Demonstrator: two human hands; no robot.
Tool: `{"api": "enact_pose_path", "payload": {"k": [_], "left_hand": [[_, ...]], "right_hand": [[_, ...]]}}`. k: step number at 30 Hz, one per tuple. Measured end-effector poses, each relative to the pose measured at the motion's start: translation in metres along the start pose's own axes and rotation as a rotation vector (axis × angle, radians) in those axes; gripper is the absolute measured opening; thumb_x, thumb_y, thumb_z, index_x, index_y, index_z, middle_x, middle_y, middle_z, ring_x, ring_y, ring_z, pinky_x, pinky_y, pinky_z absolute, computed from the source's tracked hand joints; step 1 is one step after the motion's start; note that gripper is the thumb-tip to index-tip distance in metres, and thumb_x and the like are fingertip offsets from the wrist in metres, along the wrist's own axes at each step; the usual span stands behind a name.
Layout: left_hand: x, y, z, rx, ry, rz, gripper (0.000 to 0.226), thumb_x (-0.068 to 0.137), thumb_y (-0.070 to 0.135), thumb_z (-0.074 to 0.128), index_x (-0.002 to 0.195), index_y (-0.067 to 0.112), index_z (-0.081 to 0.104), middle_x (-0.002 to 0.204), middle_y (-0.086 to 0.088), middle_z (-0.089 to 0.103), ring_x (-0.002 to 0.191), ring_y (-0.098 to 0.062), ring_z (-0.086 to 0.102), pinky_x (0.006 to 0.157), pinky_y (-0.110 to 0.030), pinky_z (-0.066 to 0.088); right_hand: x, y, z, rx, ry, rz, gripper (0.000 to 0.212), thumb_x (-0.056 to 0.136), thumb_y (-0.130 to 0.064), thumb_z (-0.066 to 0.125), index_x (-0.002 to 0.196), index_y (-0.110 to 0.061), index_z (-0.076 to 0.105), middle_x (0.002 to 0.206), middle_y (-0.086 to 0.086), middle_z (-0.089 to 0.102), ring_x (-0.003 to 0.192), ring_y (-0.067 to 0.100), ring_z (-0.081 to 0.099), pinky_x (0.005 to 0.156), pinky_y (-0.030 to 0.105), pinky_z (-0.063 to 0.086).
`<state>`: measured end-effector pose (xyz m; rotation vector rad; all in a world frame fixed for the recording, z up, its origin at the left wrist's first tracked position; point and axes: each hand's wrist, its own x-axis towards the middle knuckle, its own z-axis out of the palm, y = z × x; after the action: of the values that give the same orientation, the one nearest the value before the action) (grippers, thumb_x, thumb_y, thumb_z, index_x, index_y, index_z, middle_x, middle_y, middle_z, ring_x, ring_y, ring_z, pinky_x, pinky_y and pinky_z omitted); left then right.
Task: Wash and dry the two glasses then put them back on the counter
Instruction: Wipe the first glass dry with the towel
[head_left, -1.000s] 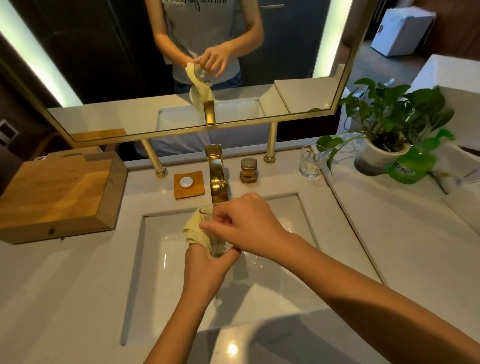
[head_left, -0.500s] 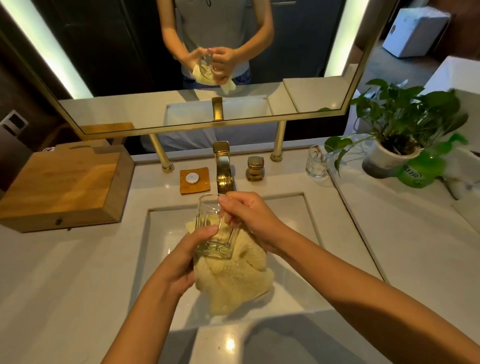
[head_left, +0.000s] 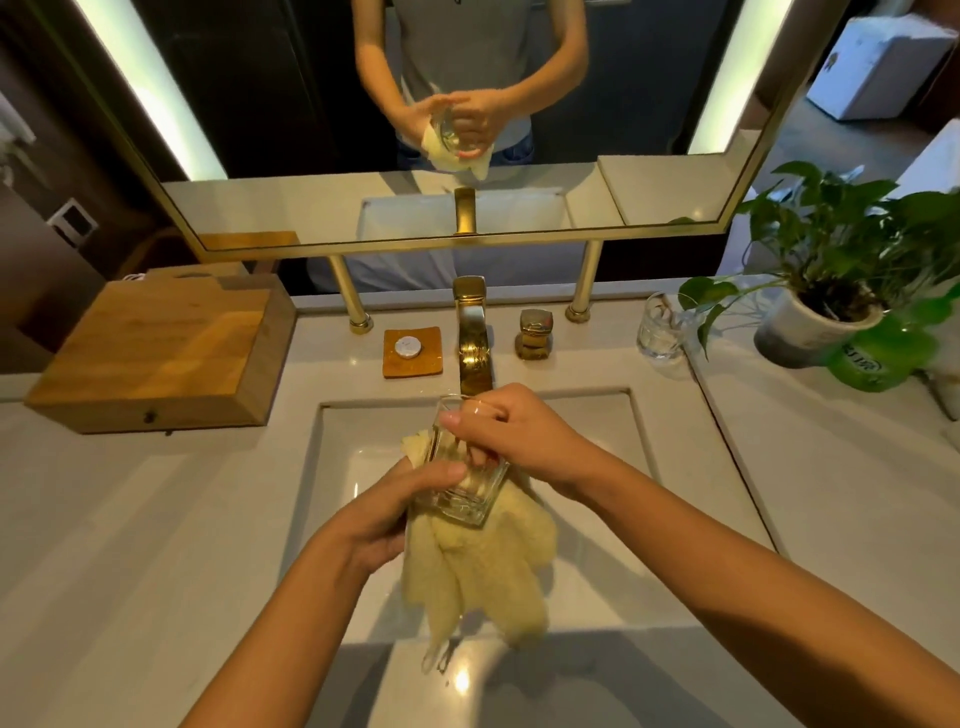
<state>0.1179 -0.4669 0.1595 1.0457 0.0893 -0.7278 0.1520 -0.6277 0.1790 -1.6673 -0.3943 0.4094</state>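
In the head view, at the centre of the frame, the left hand (head_left: 384, 519) grasps the glass (head_left: 462, 483) against the yellow cloth (head_left: 483, 571). The right hand (head_left: 519, 441) pinches its rim, probably to turn it for drying over the sink (head_left: 597, 457). The second glass (head_left: 661, 327) stands on the desk (head_left: 130, 545), upper right.

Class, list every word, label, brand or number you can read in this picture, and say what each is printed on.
Nothing reads clearly enough to quote.
On the green bottle: white label, characters too blurred to read.
On the white box: small dark mark, too small to read.
On the round disc on the wooden tray: faint marks, unreadable.
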Motion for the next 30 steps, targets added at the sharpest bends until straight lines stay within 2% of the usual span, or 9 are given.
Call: {"api": "enact_pose_path", "payload": {"k": [3,5,8,10,13,16,21,24,30], "left_hand": [[0.001,-0.013,-0.001,-0.277,-0.241,0.033,0.037,0.082,0.024,0.07,0.112,0.004,0.065,0.11,-0.013,0.07,0.107,-0.025,0.064,0.099,-0.04,0.047],[0.001,-0.018,-0.005,-0.306,-0.279,0.134,0.04,0.093,0.022,0.054,0.126,0.0,0.056,0.125,-0.016,0.063,0.122,-0.028,0.056,0.109,-0.042,0.036],[-0.005,-0.016,-0.01,-0.299,-0.217,0.066,0.05,0.07,0.025,0.081,0.114,0.005,0.068,0.109,-0.015,0.071,0.105,-0.028,0.067,0.094,-0.043,0.051],[-0.006,-0.017,-0.013,-0.321,-0.127,0.073,0.06,0.049,0.026,0.093,0.102,0.006,0.075,0.098,-0.016,0.074,0.091,-0.028,0.071,0.081,-0.043,0.058],[-0.007,-0.016,-0.014,-0.282,0.031,0.095,0.07,0.038,0.029,0.097,0.101,0.007,0.074,0.099,-0.02,0.073,0.088,-0.032,0.072,0.073,-0.044,0.06],[-0.013,-0.012,-0.014,-0.208,0.142,0.145,0.071,0.046,0.036,0.093,0.109,0.011,0.069,0.1,-0.018,0.073,0.088,-0.03,0.072,0.069,-0.04,0.061],[-0.019,-0.013,-0.024,-0.033,0.278,0.152,0.022,0.087,0.021,0.058,0.108,0.014,0.063,0.083,-0.009,0.076,0.075,-0.021,0.073,0.059,-0.03,0.059],[-0.023,-0.023,-0.038,0.026,0.335,0.094,0.023,0.09,0.021,0.06,0.111,0.012,0.064,0.086,-0.009,0.075,0.079,-0.024,0.071,0.067,-0.034,0.057],[-0.036,-0.042,-0.075,0.075,0.37,0.054,0.012,0.09,0.019,0.062,0.099,0.013,0.068,0.078,-0.004,0.076,0.071,-0.016,0.072,0.061,-0.027,0.056]], "right_hand": [[0.001,-0.002,0.006,0.05,-0.002,-0.072,0.037,0.093,-0.02,0.059,0.059,-0.007,0.059,0.052,-0.005,0.055,0.053,0.012,0.049,0.058,0.021,0.044],[0.001,-0.005,0.009,0.011,-0.012,-0.124,0.038,0.093,-0.019,0.059,0.055,-0.013,0.056,0.05,-0.008,0.053,0.051,0.007,0.047,0.057,0.018,0.042],[0.001,-0.006,0.011,-0.159,0.031,-0.25,0.037,0.09,-0.028,0.061,0.055,-0.017,0.052,0.054,-0.004,0.047,0.053,0.009,0.044,0.061,0.017,0.04],[0.003,-0.002,0.01,-0.366,0.089,-0.369,0.038,0.088,-0.035,0.056,0.057,-0.014,0.052,0.056,-0.001,0.048,0.057,0.013,0.046,0.08,0.016,0.039],[0.006,0.0,0.011,-0.601,0.143,-0.469,0.041,0.089,-0.041,0.053,0.06,-0.012,0.053,0.058,-0.009,0.045,0.06,0.009,0.044,0.101,0.024,0.031],[0.008,-0.004,0.016,-0.805,0.168,-0.563,0.036,0.09,-0.041,0.053,0.064,-0.017,0.057,0.065,-0.017,0.042,0.065,-0.001,0.038,0.104,0.029,0.027],[0.019,-0.005,0.021,-1.001,0.091,-0.539,0.033,0.091,-0.042,0.051,0.065,-0.022,0.052,0.065,-0.017,0.04,0.066,0.002,0.04,0.105,0.035,0.027],[0.024,-0.001,0.03,-1.057,-0.02,-0.416,0.035,0.091,-0.047,0.046,0.068,-0.023,0.053,0.065,-0.015,0.046,0.066,0.005,0.046,0.108,0.04,0.029],[0.041,0.006,0.057,-1.121,-0.28,-0.176,0.029,0.095,-0.044,0.05,0.083,-0.021,0.062,0.076,-0.01,0.061,0.075,0.005,0.055,0.116,0.032,0.015]]}}
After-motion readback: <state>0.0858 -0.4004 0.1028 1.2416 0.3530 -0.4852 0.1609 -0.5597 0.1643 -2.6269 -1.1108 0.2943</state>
